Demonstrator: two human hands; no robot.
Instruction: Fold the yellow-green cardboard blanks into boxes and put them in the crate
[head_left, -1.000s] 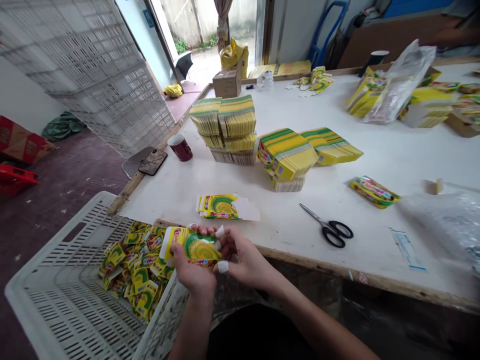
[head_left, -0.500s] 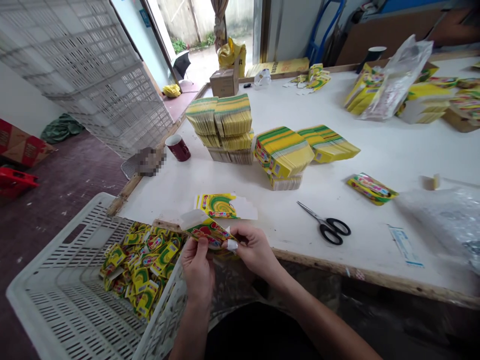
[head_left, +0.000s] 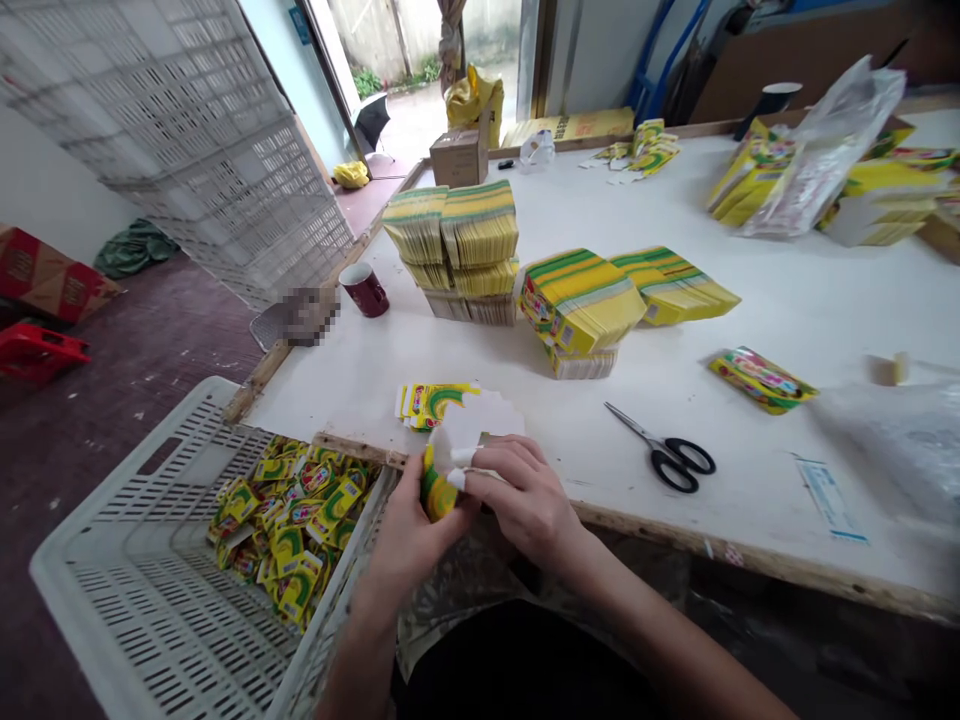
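Workroom: maroon floor (head_left: 161,335); white lattice crates (head_left: 225,170) stacked upper left.
Lower left: ventilated plastic bin (head_left: 146,500), yellow-green printed cartons (head_left: 296,580) heaped inside.
Tabletop: white board (head_left: 330,385), wood edging; maroon mug (head_left: 365,292) left of centre.
Left hand (head_left: 420,525): below centre, fingers curled around the held carton.
Held carton (head_left: 435,485): between both hands at table edge, tilted, white flaps up. Half a second ago its printed side panel showed; now the flap end does, so that end looks reachable for the right fingers.
Flat blanks (head_left: 430,405): on tabletop, just beyond.
Right hand (head_left: 529,500): white-wrapped fingertips (head_left: 457,480) bunched narrow at the flaps; cannot tell if pinching.
Right of centre: black-handled scissors (head_left: 667,455), apart from both hands.
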